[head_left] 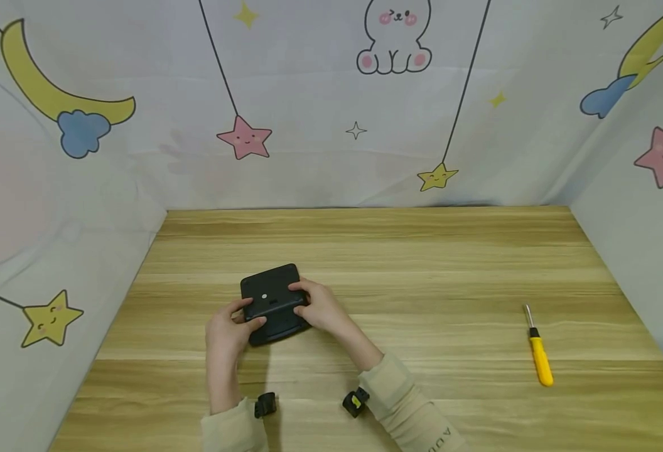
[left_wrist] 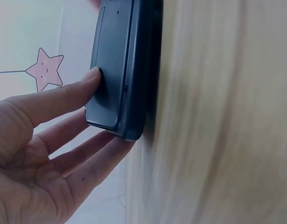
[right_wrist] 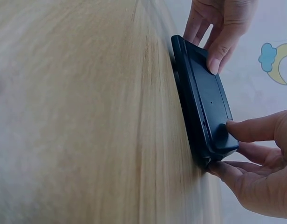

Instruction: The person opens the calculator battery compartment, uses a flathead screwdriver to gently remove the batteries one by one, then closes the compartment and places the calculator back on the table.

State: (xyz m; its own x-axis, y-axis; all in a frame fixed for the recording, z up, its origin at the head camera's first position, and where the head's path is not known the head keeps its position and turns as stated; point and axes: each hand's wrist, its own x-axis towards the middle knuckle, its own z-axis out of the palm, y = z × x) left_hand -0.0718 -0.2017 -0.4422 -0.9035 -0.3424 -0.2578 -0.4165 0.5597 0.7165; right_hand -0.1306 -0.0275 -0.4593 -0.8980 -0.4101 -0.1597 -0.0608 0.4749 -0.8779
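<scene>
A flat black plastic device (head_left: 274, 287) lies tilted on the table, with a small pale round spot and a raised ridge on its upward face. At its left edge my left hand (head_left: 225, 331) grips it, thumb on top and fingers along the side. On the opposite edge, my right hand (head_left: 321, 306) holds it between thumb and fingers. In the left wrist view the thumb presses the smooth panel of the device (left_wrist: 113, 65), while the fingers reach under its end. Both hands pinch opposite ends of the device (right_wrist: 199, 88) in the right wrist view.
A screwdriver (head_left: 540, 358) with a yellow handle and metal shaft lies on the right of the wooden table (head_left: 422, 282). Printed white cloth (head_left: 320, 169) hangs behind and at both sides. A black strap mount (head_left: 356, 402) sits at the right wrist.
</scene>
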